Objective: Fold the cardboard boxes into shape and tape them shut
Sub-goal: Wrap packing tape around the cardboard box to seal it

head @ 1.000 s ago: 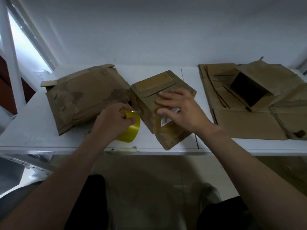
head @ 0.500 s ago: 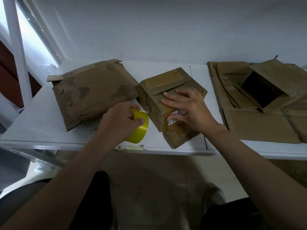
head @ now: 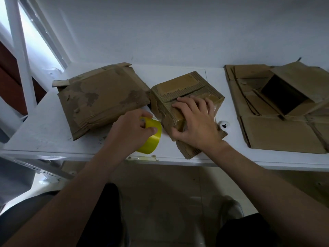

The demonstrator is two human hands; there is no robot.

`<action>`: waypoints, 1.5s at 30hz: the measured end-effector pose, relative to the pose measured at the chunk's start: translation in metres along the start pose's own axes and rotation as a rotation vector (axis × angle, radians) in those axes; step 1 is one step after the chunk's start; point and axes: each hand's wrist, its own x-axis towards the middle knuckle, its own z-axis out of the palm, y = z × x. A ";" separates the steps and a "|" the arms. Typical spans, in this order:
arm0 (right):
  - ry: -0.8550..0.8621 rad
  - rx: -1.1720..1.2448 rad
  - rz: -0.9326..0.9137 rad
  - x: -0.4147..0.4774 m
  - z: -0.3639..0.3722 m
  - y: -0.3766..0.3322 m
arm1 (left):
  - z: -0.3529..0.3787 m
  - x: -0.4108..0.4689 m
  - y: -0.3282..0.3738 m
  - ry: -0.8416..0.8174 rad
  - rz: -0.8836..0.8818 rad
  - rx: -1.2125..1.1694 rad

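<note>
Forearms: left forearm [head: 83, 186] and right forearm [head: 256, 168], both bare as far as the frame shows.
Hands: left hand [head: 131, 129] and right hand [head: 197, 125], bare.
Trousers [head: 249, 232]: black, over both thighs.
Shoe [head: 229, 209]: pale grey, rounded toe, blurred.

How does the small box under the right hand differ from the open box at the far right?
The small box has its top flaps folded down; the open box shows a dark hollow with flaps spread. The right hand presses on the small box and the left hand holds a tape roll beside it; nothing touches the open box. Both are brown cardboard.
</note>
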 end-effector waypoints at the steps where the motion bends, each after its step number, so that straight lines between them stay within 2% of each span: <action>1: 0.004 -0.014 0.003 -0.001 0.001 -0.001 | 0.000 0.000 -0.001 -0.009 -0.008 -0.006; 3: -0.048 0.007 -0.009 0.000 -0.002 0.001 | 0.002 0.001 -0.001 -0.048 -0.040 -0.055; 5: -0.144 0.065 -0.048 0.003 -0.011 0.010 | 0.003 0.001 0.000 -0.103 -0.102 -0.211; 7: -0.108 0.167 -0.036 0.006 -0.023 0.023 | 0.004 -0.001 0.005 -0.157 -0.146 -0.346; 9: -0.001 0.171 0.065 0.010 -0.036 0.042 | 0.005 -0.004 0.011 -0.203 -0.142 -0.415; 10: -0.003 0.129 0.141 0.011 -0.041 0.052 | 0.007 -0.007 0.014 -0.218 -0.130 -0.439; 13: -0.222 0.031 0.377 0.008 -0.047 0.076 | 0.017 -0.014 0.021 -0.222 -0.077 -0.462; 15: -0.309 -0.001 0.419 0.004 -0.047 0.084 | 0.026 -0.016 0.026 -0.194 -0.066 -0.456; 21: -0.165 -0.090 0.416 -0.001 -0.060 0.083 | 0.042 0.002 0.034 -0.002 -0.105 -0.429; 25: -0.083 -0.062 0.358 -0.009 -0.064 0.076 | 0.042 0.035 0.037 0.094 -0.102 -0.432; 28: -0.046 0.055 0.216 -0.012 -0.062 0.068 | 0.041 0.057 0.039 0.117 -0.110 -0.487; 31: -0.138 0.247 0.074 -0.013 -0.056 0.062 | 0.040 0.064 0.040 0.123 -0.095 -0.482; 33: -0.167 0.405 0.036 -0.009 -0.057 0.062 | 0.037 0.063 0.039 0.163 -0.073 -0.458; 34: -0.123 0.443 0.043 -0.006 -0.058 0.064 | 0.036 0.060 0.039 0.181 -0.058 -0.444; 36: 0.013 0.415 0.100 0.001 -0.059 0.075 | 0.032 0.051 0.039 0.194 -0.026 -0.431; 38: 0.036 0.250 0.223 0.008 -0.056 0.088 | 0.032 0.041 0.038 0.191 -0.015 -0.411; 40: -0.104 0.120 0.371 0.014 -0.051 0.101 | 0.034 0.032 0.038 0.171 -0.026 -0.373; 42: -0.254 0.143 0.457 0.018 -0.044 0.109 | 0.039 0.026 0.039 0.132 -0.040 -0.364; 45: -0.266 0.217 0.452 0.020 -0.039 0.110 | 0.047 0.022 0.043 0.088 -0.022 -0.327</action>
